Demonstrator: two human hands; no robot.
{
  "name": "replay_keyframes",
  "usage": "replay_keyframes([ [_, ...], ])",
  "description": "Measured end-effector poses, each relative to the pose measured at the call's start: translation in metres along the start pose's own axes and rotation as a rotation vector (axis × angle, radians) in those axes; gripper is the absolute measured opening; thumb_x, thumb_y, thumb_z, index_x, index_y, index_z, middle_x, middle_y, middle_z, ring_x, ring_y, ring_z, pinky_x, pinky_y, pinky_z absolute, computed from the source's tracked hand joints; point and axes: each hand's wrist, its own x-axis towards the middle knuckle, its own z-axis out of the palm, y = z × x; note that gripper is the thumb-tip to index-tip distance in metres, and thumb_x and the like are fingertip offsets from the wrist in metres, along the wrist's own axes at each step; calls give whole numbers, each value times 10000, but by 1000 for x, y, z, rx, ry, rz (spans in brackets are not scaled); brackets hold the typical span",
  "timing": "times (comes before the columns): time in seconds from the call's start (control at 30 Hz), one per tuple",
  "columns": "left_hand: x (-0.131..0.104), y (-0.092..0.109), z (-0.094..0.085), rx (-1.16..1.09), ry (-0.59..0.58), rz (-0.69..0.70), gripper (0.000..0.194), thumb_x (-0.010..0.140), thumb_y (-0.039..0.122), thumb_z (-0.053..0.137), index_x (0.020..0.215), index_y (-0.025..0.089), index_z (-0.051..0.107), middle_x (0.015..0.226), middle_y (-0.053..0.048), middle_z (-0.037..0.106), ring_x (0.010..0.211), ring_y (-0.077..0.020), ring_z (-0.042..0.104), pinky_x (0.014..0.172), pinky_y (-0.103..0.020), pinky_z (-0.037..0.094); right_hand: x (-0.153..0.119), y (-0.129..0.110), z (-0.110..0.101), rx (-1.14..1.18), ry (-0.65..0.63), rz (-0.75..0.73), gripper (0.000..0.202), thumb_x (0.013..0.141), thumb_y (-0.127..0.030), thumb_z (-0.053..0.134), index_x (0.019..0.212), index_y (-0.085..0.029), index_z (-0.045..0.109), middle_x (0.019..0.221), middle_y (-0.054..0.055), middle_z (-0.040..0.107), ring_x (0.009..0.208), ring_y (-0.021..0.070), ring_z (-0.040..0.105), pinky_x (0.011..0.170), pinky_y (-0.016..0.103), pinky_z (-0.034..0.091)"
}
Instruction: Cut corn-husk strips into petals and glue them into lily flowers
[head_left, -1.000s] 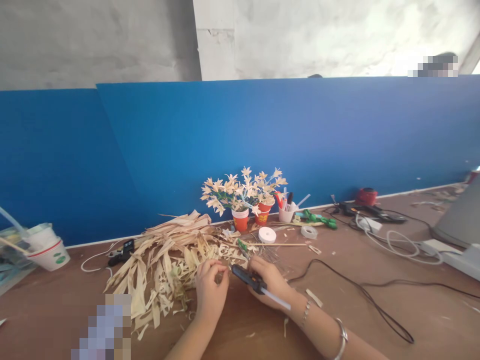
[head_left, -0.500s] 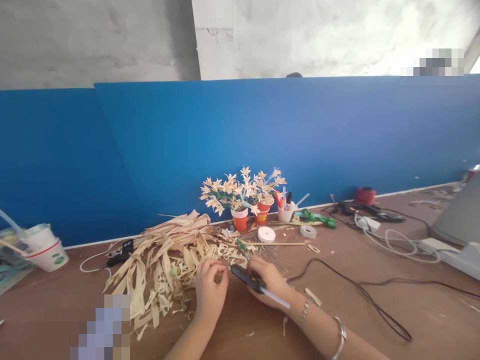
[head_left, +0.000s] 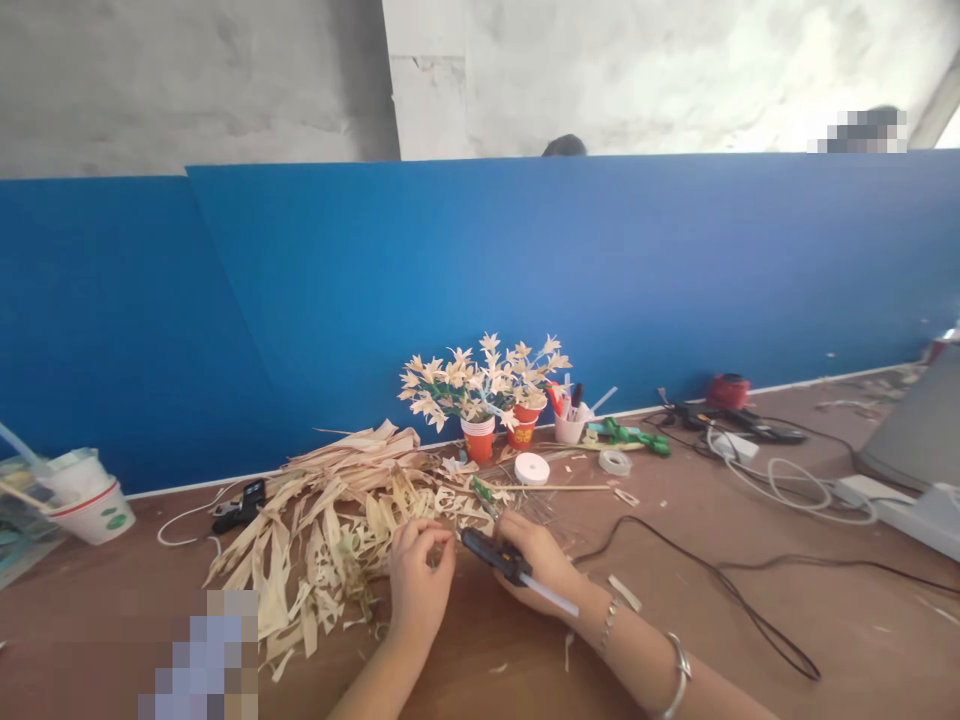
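My right hand (head_left: 529,560) is wrapped round a black glue gun (head_left: 491,555), with a clear glue stick (head_left: 551,596) sticking out of its rear end. The gun's front points toward my left hand (head_left: 421,575), whose thumb and fingertips are pinched together; whatever is between them is too small to make out. Behind and left of my hands lies a heap of dry pale husk strips (head_left: 330,540). A small green piece (head_left: 482,490) shows just beyond my right hand.
Pale flowers (head_left: 457,378) stand in red cups (head_left: 478,440) against the blue partition (head_left: 450,260). Nearby are a white tape roll (head_left: 532,468), a clear tape roll (head_left: 615,462) and a pen cup (head_left: 569,430). A black cable (head_left: 739,592) crosses the right side. Paper cups (head_left: 97,512) stand left.
My hands and the glue gun have hardly moved. Beyond the partition, the top of a person's head has shifted left and shows a little more.
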Motion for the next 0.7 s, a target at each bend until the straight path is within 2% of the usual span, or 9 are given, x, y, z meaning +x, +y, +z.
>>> replay_keyframes([
  [0.33, -1, -2, -2, 10, -3, 5, 133, 809, 230, 568, 729, 218, 674, 847, -49, 603, 851, -223, 564, 762, -371, 448, 1, 7, -4, -7, 31, -10, 183, 590, -102, 498, 728, -209, 441, 744, 0, 499, 667, 146, 484, 605, 213, 356],
  [0.43, -1, -1, -4, 50, 1, 6, 141, 814, 245, 567, 733, 221, 679, 865, -57, 599, 869, -235, 555, 774, -391, 441, -1, 5, -7, -11, -16, -74, 189, 580, -112, 502, 725, -211, 433, 738, -6, 497, 654, 140, 471, 592, 209, 337],
  [0.53, 0, 4, -7, 99, -65, 40, 128, 808, 243, 576, 736, 230, 681, 889, -59, 598, 892, -248, 545, 777, -404, 435, -3, 2, -12, -3, -46, -134, 190, 577, -136, 513, 724, -213, 420, 705, -20, 487, 608, 127, 440, 561, 205, 309],
  [0.63, 0, 9, -10, 97, -157, 96, 129, 808, 214, 565, 760, 243, 682, 937, -56, 597, 929, -247, 537, 793, -402, 432, -3, 0, -18, -43, 6, -61, 169, 605, -161, 513, 732, -212, 415, 667, -25, 501, 569, 121, 429, 532, 205, 278],
  [0.7, 0, 9, -9, 79, -145, 94, 133, 807, 208, 560, 752, 239, 677, 938, -58, 598, 927, -245, 539, 801, -404, 431, -2, -1, -24, -119, 21, 24, 151, 626, -183, 516, 735, -212, 415, 631, -28, 511, 541, 121, 430, 515, 210, 252],
])
